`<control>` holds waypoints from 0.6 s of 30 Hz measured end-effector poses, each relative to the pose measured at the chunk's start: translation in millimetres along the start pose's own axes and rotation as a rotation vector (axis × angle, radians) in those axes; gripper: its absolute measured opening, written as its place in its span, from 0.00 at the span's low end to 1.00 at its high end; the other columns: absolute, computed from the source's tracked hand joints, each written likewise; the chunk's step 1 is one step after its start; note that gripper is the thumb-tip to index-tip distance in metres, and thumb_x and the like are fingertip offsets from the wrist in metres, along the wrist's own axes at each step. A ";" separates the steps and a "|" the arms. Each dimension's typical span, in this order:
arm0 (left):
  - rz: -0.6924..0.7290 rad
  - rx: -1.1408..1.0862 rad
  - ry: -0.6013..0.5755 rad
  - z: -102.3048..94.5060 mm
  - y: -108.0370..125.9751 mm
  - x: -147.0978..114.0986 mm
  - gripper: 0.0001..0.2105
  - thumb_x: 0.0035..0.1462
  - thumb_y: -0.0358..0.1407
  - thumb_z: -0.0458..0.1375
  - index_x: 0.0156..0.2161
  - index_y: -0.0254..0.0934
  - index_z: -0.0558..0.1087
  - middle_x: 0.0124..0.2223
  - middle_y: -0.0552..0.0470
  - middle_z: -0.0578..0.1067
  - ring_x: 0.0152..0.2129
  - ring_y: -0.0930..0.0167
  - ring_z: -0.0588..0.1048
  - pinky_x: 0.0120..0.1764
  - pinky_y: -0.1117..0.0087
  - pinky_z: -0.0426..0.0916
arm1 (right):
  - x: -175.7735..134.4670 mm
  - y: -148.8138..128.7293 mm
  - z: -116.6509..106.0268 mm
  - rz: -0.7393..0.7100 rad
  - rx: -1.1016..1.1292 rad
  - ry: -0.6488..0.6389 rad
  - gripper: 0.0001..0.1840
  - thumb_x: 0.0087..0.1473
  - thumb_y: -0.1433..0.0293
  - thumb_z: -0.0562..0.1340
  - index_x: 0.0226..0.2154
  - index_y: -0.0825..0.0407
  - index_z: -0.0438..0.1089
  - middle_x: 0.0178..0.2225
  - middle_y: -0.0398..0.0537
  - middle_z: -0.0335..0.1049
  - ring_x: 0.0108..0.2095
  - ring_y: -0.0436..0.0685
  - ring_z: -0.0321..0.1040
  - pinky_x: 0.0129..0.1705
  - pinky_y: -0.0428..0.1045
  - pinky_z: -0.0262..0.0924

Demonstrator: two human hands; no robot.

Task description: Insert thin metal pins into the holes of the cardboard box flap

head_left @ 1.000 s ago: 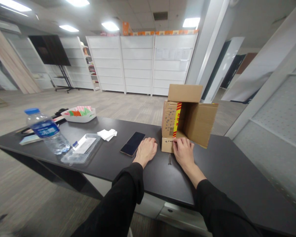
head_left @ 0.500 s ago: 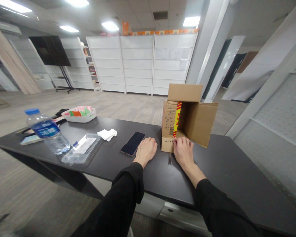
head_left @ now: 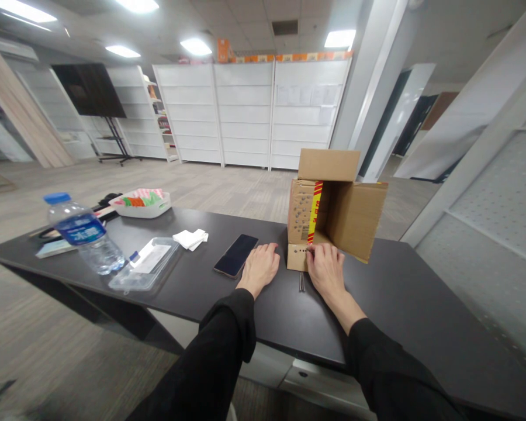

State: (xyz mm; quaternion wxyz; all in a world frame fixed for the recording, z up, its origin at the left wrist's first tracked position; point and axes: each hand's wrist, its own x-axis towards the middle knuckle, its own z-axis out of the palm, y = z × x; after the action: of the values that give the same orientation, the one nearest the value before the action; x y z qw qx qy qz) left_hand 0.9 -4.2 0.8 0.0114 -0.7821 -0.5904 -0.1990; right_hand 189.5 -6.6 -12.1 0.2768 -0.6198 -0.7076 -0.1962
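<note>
A dotted cardboard box [head_left: 298, 210] stands open behind thin metal pins [head_left: 301, 283].

grey floor [head_left: 228, 187] | white units [head_left: 244, 111] across back | ceiling lights [head_left: 196, 46] lit | screen [head_left: 88, 90] on stand [head_left: 114, 140] | beige curtain [head_left: 27, 111] left

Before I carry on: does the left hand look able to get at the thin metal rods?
Probably yes: nothing visible stands between the left hand and the thin metal rods, though the right hand is close on their other side.
</note>
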 end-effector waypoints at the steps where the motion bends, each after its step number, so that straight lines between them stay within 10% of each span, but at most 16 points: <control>1: -0.003 -0.004 0.001 -0.2 0.3 -0.1 0.17 0.62 0.33 0.44 0.53 0.36 0.66 0.47 0.46 0.75 0.46 0.67 0.71 0.50 0.67 0.62 | -0.1 0.0 -0.3 -0.003 0.006 0.002 0.09 0.60 0.68 0.54 0.39 0.54 0.69 0.39 0.55 0.68 0.43 0.62 0.58 0.42 0.55 0.47; 18: -0.006 -0.040 -0.018 -1.6 0.7 -0.7 0.21 0.59 0.32 0.45 0.57 0.35 0.64 0.53 0.45 0.73 0.50 0.67 0.70 0.53 0.66 0.61 | 2.0 -1.7 1.4 0.000 -0.069 -0.022 0.12 0.62 0.67 0.51 0.37 0.55 0.68 0.38 0.56 0.68 0.40 0.63 0.58 0.41 0.55 0.46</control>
State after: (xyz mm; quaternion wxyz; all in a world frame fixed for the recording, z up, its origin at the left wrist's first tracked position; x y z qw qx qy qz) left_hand 0.9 -5.5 2.2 -0.0101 -0.7822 -0.5888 -0.2036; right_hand 187.5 -4.4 -11.8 0.2476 -0.6311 -0.7033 -0.2139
